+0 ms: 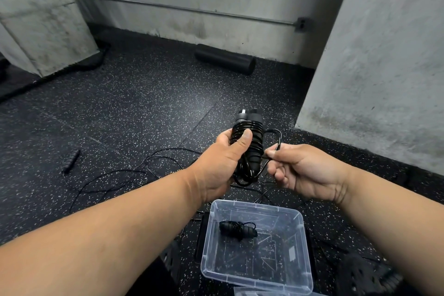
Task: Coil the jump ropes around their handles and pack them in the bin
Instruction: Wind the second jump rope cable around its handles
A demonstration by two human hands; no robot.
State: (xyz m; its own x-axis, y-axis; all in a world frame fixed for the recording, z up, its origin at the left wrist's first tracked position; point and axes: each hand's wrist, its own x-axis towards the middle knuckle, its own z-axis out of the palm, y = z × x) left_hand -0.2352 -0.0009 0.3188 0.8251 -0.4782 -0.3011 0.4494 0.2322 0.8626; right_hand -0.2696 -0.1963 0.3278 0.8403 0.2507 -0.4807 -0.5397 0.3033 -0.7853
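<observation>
Our left hand (224,151) grips the pair of black handles (247,142) side by side, thumb pressed across the cord already wound around them. Our right hand (305,170) pinches the last free loop of cord (276,137) just beside the bundle, between thumb and forefinger.

To finish this wrap well, we should keep the thumb clamped on the turns so none slacken, pull the loop snug, and tuck it under a tight turn near the handle ends; a loose tail would probably unwind in the bin. The lower turns look baggier than the upper ones, so we might tighten them first.

Below our hands, the clear plastic bin (300,243) sits on the speckled rubber floor (134,103) with one coiled jump rope (236,228) already inside. More thin black cord (115,175) sprawls loose on the floor to our left, with a lone black handle (71,161) beyond it. A black foam roller (224,58) lies by the far wall.
</observation>
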